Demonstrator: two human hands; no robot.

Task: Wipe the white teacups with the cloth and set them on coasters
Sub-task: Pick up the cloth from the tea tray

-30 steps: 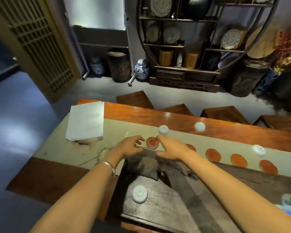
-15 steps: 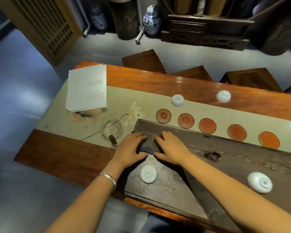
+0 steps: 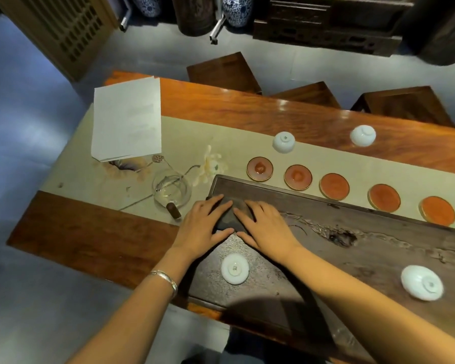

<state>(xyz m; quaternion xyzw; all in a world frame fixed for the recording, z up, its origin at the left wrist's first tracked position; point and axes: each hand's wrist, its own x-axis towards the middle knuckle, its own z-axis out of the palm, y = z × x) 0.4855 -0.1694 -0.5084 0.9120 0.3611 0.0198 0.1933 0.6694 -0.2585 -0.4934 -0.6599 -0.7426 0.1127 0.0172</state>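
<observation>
Cloth [image 3: 230,216], dark and folded, lay on the tea tray [image 3: 378,232] under both flat hands, left hand [image 3: 202,224] and right hand [image 3: 265,227], fingers straight, gripping nothing. Teacups, nearest [image 3: 234,268], sat upturned, unwiped; next, probably, lifting cloth and cup.

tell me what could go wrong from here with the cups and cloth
The near cup sits upside down just behind both wrists; pulling the cloth back could knock it. The left hand lies close to the glass pitcher, so a sideways sweep might tip it. All four cups in view are off the coasters, likely still unwiped.
</observation>
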